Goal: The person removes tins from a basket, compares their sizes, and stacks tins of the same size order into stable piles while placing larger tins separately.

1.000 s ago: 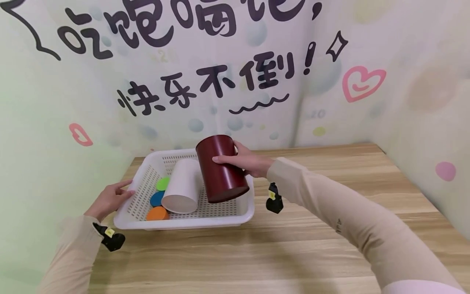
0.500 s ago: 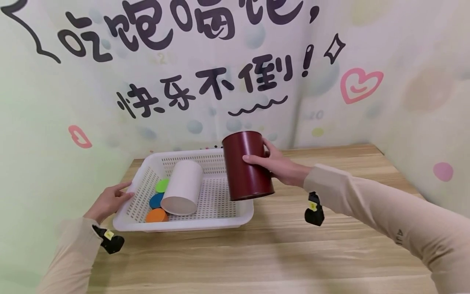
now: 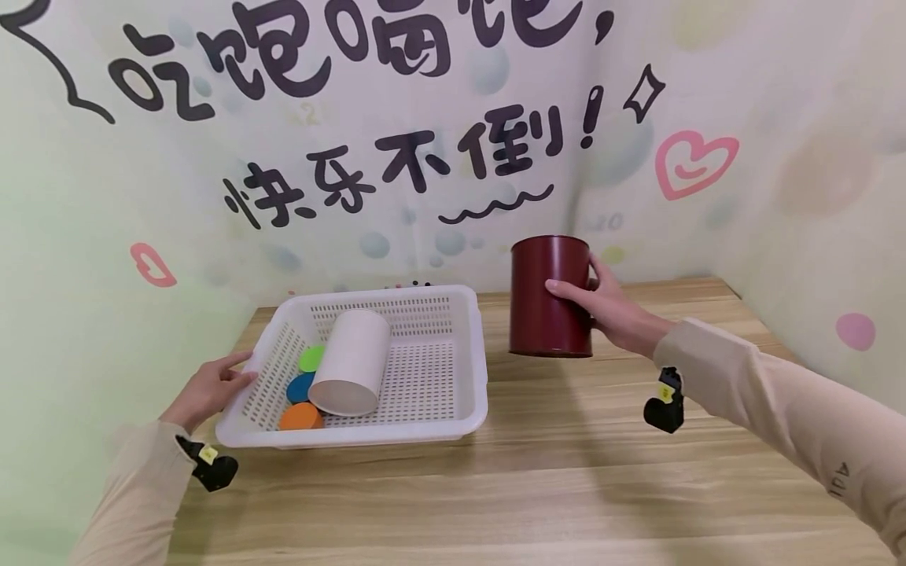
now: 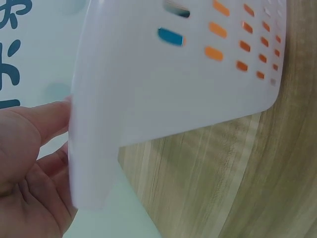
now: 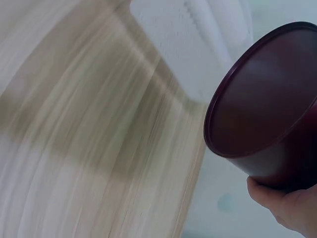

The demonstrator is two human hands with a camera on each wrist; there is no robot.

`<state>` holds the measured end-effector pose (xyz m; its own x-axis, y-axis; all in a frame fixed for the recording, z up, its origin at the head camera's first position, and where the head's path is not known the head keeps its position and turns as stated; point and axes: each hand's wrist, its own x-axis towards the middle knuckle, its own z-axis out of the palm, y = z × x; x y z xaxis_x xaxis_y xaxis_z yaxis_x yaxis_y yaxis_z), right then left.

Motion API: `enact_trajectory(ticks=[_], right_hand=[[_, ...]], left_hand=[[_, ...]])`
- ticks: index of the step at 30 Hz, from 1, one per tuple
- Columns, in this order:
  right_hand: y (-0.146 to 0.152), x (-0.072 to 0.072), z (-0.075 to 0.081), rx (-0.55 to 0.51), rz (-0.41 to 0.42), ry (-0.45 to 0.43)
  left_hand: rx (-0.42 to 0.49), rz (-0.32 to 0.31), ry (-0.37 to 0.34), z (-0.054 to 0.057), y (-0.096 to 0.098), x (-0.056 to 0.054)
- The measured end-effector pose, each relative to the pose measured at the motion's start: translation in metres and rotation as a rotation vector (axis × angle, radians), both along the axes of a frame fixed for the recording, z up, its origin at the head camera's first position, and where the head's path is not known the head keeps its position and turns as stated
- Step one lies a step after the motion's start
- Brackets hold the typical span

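In the head view my right hand [image 3: 612, 306] grips a dark red cylindrical canister [image 3: 541, 314], thumb across its side. It hangs upright above the table, to the right of a white plastic basket [image 3: 477, 393]. The right wrist view shows the canister's round, rimmed end [image 5: 267, 89]. My left hand [image 3: 208, 389] holds the basket's left rim [image 4: 91, 148]. Inside the basket a white cylinder [image 3: 351, 358] lies on its side. Left of it are a green disc [image 3: 311, 358], a blue disc [image 3: 300, 387] and an orange round piece [image 3: 301, 417], partly hidden.
The wood-grain table [image 3: 538, 479] extends in front and to the right of the basket. A printed cloth backdrop [image 3: 425, 228] with black lettering rises behind the table and along its sides.
My right hand has carried the dark red canister from over the basket to the right, past its right rim, and turned it more upright. The left hand stays at the rim.
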<state>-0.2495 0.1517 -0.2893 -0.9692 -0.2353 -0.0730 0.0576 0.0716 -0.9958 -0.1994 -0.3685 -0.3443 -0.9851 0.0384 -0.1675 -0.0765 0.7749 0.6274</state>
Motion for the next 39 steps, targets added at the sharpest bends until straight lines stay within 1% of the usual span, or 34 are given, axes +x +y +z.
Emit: enact_trajectory(ticks=[4,12,20,24,30,34,39], right_hand=[[0.018,-0.006,-0.009,0.031,-0.043,0.037],[0.046,-0.015,-0.027,0.158,-0.158,0.094],[0.069,-0.029,-0.054,0.258,-0.247,0.174],[0.076,-0.035,-0.065,0.313,-0.288,0.222],[0.083,-0.039,-0.075,0.358,-0.353,0.288],[0.085,-0.045,-0.086,0.370,-0.419,0.328],[0.085,-0.048,-0.100,0.357,-0.492,0.317]], left_hand=[[-0.005,0.006,-0.001,0.000,0.000,0.001],[0.009,0.016,-0.016,0.001,0.000,0.002],[0.000,0.017,-0.005,0.001,0.000,0.001],[0.005,0.019,-0.011,0.002,0.000,0.001],[0.012,0.021,-0.021,0.002,0.002,0.001],[0.008,0.027,-0.025,0.003,0.002,0.001],[0.003,0.034,-0.025,0.002,0.001,0.000]])
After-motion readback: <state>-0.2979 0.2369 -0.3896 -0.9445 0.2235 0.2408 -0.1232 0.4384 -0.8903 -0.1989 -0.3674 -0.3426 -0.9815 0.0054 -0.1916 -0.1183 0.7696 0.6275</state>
